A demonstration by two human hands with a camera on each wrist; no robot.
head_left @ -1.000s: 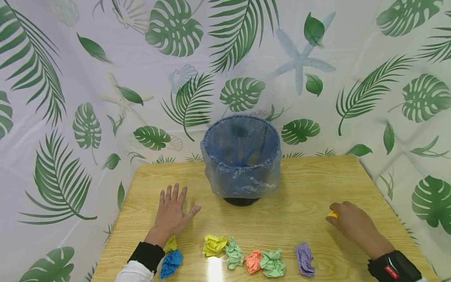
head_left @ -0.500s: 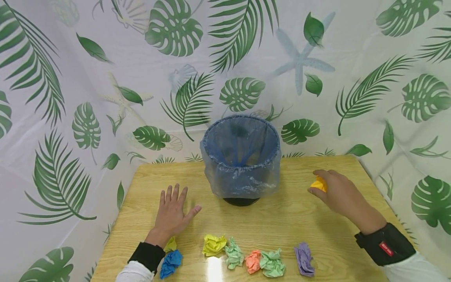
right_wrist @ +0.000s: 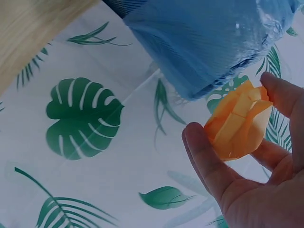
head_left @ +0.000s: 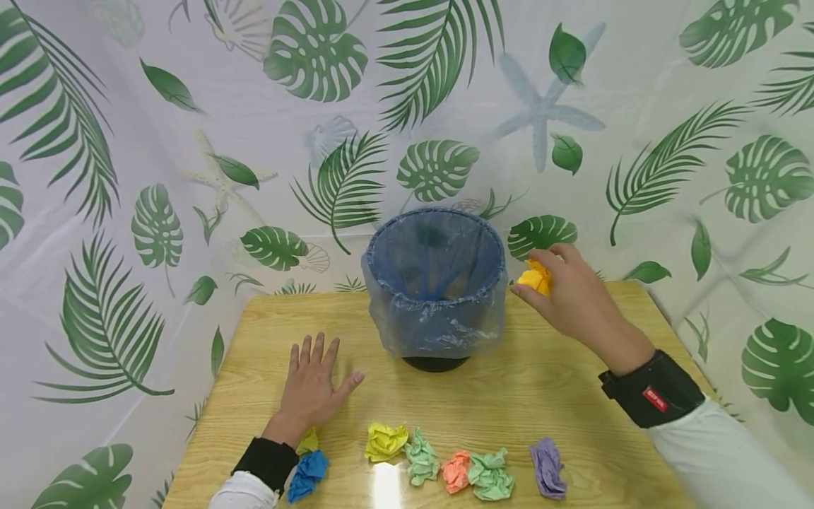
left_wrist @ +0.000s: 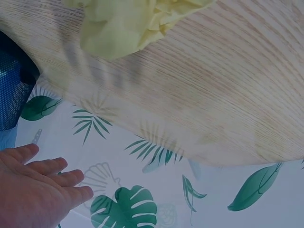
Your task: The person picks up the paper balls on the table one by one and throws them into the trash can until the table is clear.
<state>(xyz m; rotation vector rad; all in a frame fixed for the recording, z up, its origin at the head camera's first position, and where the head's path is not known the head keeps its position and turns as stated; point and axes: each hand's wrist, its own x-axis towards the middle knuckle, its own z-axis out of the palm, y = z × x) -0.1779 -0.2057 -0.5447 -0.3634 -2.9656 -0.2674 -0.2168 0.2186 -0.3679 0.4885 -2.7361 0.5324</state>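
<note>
Poss. slip-up: crumpled orange paper ball (head_left: 534, 281) may fall outside round bin (head_left: 436, 364) w/ translucent blue plastic liner (head_left: 439, 331), nr far edge of wood-grain table (head_left: 502, 417), if R hand (head_left: 580, 297) lets go short of rim; ball pinched betw. R thumb & fingertips, held up just right of rim; L hand (head_left: 311, 389) toward table's left edge, fingers straight, spread, gripping nothing.

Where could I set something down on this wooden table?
Bare table lies between the round bin lined in translucent blue plastic and the crumpled coloured paper balls; also beyond the left hand, left of the bin. The balls crowd the near side's middle.
</note>
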